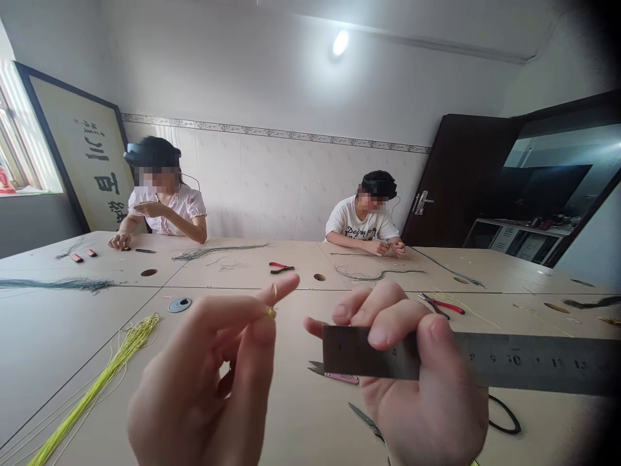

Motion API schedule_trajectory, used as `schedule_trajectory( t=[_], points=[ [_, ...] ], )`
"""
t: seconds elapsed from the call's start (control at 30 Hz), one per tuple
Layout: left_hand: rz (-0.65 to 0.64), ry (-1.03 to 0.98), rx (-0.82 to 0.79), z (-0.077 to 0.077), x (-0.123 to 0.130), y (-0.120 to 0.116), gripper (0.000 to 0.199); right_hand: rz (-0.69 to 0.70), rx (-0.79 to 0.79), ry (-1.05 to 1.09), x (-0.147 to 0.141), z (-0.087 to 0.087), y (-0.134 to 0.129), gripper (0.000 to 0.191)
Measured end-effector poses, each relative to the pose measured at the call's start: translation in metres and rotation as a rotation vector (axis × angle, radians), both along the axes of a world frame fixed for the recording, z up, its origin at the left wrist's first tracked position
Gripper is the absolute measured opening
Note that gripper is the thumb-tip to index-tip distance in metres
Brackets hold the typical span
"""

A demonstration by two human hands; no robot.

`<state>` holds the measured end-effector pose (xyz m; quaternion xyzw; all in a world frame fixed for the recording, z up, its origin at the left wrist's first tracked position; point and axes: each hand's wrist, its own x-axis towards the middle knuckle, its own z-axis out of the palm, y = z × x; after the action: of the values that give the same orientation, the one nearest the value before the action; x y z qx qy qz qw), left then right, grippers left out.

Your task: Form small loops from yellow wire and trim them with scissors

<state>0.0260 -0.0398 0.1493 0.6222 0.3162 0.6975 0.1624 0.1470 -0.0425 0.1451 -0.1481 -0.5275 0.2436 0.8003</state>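
My left hand (pixel 208 369) is raised over the table, thumb and index finger pinched on a small yellow cord knot (pixel 271 313) with a thin loop rising from it. My right hand (pixel 427 401) grips a steel ruler (pixel 528 362) between thumb and fingers, its blank end towards the left hand and its numbered part reaching off to the right. A gap separates the ruler from the knot. Partly hidden behind the right hand lie pink-handled scissors (pixel 339 375) and a second pair of scissors (pixel 366 419).
On the left of the table (pixel 233 265) lies a bundle of yellow cords (pixel 104 385). Red-handled pliers (pixel 281 266) and more pliers (pixel 444 307) lie farther off. Two co-workers (pixel 167 207) sit across, among dark cord bundles (pixel 218 251). The tabletop has round holes (pixel 319 277).
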Motion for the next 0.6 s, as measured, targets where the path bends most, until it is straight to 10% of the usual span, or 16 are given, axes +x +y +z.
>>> schedule_trajectory(
  t=[0.6],
  points=[
    [-0.412, -0.080, -0.328, 0.001, 0.011, 0.002, 0.021, 0.030, 0.037, -0.088, 0.004, 0.001, -0.007, 0.038]
  ],
)
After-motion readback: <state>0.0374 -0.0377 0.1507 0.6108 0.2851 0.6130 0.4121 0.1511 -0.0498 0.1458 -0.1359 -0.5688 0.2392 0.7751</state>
